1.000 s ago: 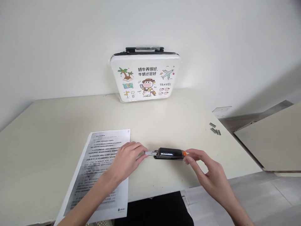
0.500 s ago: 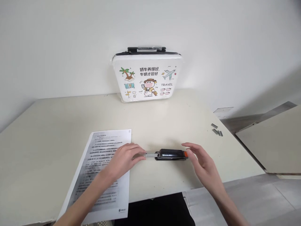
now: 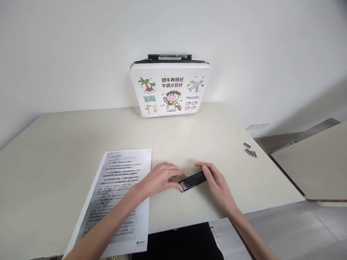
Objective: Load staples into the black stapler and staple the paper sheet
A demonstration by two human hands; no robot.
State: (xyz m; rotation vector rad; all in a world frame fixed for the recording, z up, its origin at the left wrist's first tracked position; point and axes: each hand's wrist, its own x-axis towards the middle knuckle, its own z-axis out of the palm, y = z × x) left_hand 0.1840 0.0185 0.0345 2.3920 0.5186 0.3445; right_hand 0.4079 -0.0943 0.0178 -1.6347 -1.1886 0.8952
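Observation:
A black stapler (image 3: pixel 193 181) lies slantwise between my hands, near the front of the table. My left hand (image 3: pixel 166 178) is closed about its left end, thumb on the near side and fingers on the far side. At the other end, my right hand (image 3: pixel 216 182) grips the stapler between thumb and fingers and covers that end. A shiny pale part shows at the left tip. To the left, partly under my left forearm, is a printed sheet of paper (image 3: pixel 121 180).
A white cartoon-printed case (image 3: pixel 170 90) with a black handle stands against the wall at the back. Several small grey staple strips (image 3: pixel 249 151) lie near the right edge of the table (image 3: pixel 67 144). A pale panel (image 3: pixel 317 162) stands beyond that edge.
The metal slide that stuck out of the stapler's left end no longer shows. My left hand has moved right to the stapler, which is now turned and tilted; my right hand has moved slightly left.

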